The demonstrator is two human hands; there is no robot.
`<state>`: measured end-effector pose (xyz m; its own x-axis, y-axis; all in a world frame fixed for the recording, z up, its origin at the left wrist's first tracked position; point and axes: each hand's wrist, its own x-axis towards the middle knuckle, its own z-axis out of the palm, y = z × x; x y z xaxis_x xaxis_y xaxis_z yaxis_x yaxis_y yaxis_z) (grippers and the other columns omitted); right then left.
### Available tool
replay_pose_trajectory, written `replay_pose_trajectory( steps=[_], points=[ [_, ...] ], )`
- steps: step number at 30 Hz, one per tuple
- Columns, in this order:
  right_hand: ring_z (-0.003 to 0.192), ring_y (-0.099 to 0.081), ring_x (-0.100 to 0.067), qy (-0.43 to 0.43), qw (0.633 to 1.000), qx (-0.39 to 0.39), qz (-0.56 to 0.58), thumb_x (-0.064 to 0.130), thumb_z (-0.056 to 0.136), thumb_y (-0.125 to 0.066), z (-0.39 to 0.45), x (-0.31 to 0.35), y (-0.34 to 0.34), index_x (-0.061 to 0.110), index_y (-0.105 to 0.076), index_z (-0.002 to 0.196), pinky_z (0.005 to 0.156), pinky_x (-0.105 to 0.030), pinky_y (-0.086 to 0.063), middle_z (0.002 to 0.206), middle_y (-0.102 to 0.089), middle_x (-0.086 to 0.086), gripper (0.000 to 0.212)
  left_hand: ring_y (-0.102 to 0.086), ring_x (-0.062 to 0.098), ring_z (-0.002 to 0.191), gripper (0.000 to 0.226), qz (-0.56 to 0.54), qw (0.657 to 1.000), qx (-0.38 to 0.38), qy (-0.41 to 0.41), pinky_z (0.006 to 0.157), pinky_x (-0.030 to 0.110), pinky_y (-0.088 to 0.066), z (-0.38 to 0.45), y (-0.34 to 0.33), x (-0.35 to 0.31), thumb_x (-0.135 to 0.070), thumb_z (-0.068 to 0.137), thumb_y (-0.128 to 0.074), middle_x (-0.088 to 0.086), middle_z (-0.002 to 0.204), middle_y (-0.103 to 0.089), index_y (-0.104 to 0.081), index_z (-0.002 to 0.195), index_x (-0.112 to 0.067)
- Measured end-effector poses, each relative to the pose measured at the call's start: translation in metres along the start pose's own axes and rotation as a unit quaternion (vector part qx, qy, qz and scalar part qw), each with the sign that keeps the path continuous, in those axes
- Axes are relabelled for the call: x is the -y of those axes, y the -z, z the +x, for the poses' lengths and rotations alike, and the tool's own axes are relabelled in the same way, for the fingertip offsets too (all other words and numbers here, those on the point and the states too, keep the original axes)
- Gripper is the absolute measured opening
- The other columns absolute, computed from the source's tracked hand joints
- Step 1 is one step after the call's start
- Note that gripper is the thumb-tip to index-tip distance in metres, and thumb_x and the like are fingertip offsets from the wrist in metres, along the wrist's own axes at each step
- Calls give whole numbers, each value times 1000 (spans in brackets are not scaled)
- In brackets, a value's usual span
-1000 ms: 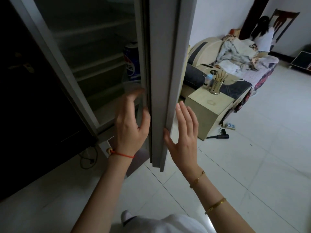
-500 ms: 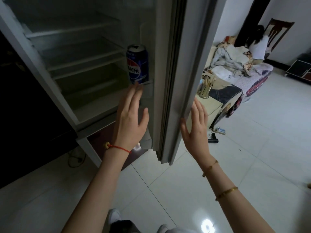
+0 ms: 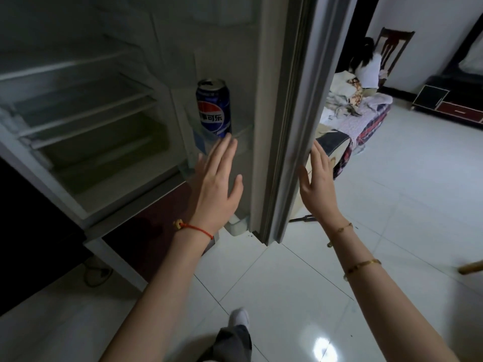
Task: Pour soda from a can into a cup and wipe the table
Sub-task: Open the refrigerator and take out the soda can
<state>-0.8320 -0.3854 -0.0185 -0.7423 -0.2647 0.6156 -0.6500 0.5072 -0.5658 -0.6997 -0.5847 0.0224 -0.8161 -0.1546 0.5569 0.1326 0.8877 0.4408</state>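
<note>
A blue soda can (image 3: 214, 109) with a red, white and blue logo stands upright in the clear shelf on the inside of the open fridge door (image 3: 292, 113). My left hand (image 3: 217, 184) is open, fingers stretched up, its fingertips just below the can and not touching it. My right hand (image 3: 317, 184) is open too, flat against the outer edge of the door. No cup or cloth is in view.
The fridge interior (image 3: 86, 121) holds bare glass shelves. A dark cabinet stands to its left. To the right lie a white tiled floor (image 3: 392, 205), a bed with piled clothes (image 3: 352, 108), a person sitting beyond it, and a low dark stand (image 3: 449, 105).
The fridge door has swung further open, showing the whole can. My left hand has risen toward the can; my right hand stays on the door's edge.
</note>
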Motion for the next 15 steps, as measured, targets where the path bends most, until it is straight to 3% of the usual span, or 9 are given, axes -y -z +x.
replay_pose_trajectory(
  steps=[8, 15],
  points=[
    [145, -29, -22, -32, 999, -13, -5, 12, 100, -45, 38, -53, 10, 16, -32, 152, 117, -48, -32, 157, -33, -1, 54, -6, 12, 151, 63, -2, 999, -1, -35, 123, 50, -8, 35, -41, -15, -16, 96, -50, -2, 162, -19, -25, 153, -15],
    [145, -29, -21, -51, 999, -10, -14, 16, 101, -42, 77, -96, 15, 19, -32, 152, 119, -45, -29, 157, -33, 0, 53, -10, 14, 151, 62, -7, 997, -18, -70, 124, 43, -6, 67, -80, -21, -12, 95, -53, 0, 161, -23, -28, 152, -13]
  ],
)
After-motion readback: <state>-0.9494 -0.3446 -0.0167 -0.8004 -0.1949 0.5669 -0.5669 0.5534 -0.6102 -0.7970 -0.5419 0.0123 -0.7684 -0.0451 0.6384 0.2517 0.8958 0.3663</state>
